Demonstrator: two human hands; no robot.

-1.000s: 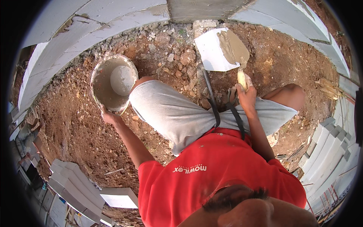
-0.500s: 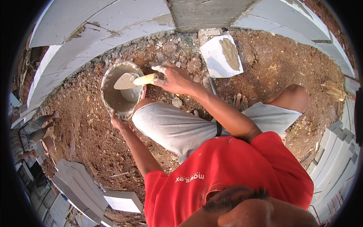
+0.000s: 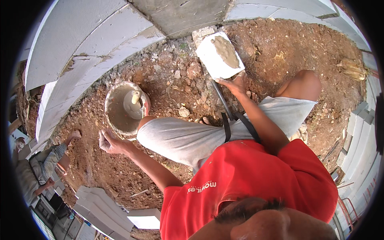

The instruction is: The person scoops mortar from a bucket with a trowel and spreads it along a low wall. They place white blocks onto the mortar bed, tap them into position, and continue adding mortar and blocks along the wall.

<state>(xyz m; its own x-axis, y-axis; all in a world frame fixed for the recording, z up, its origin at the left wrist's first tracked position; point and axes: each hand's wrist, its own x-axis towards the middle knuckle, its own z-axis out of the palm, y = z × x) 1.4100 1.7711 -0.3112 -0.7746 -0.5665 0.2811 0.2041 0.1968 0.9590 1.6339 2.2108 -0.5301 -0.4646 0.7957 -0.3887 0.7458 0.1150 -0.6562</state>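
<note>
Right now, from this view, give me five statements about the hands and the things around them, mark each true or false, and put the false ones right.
1. The trowel is in the bucket. True.
2. The right hand grips the trowel's handle. False: it is at the near edge of the white block.
3. Mortar lies on top of the block. True.
4. The left hand is on the far side of the bucket. False: it is on the near side, by the person's left forearm.
5. The person's shirt is red and the shorts are grey. True.
</note>
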